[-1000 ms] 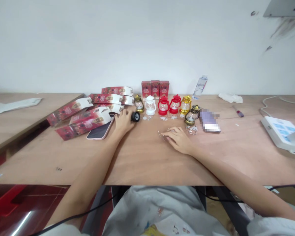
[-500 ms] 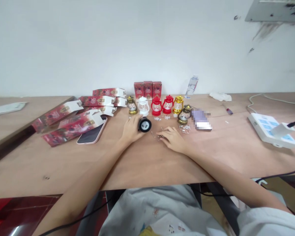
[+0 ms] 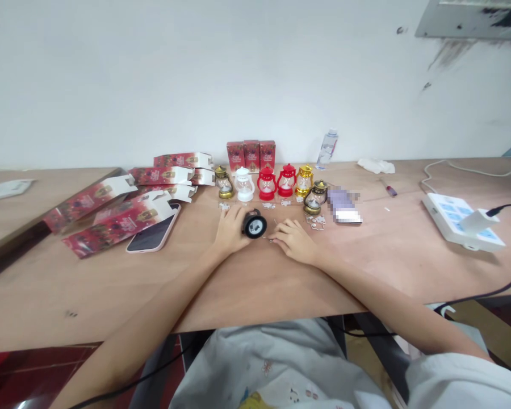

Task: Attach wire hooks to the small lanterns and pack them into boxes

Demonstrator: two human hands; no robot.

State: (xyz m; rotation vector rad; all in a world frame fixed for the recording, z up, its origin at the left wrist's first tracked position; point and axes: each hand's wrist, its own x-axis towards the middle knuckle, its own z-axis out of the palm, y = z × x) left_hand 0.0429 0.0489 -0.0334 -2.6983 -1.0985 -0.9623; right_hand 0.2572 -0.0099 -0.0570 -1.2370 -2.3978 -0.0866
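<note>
Smooth plastic-looking black piece [image 3: 255,226], glossy plastic-looking lanterns [image 3: 267,193], matt wooden tabletop [image 3: 255,295]

We face pale wall [image 3: 196,85], scuffed at right, grey panel [image 3: 449,21] high up, grime [image 3: 449,53] smeared beneath. Before us, brown wooden table [image 3: 249,292] runs back to wall; at left, second table [image 3: 8,221], dark gap between. Below, we see glossy red floor [image 3: 46,378] catching light.
</note>
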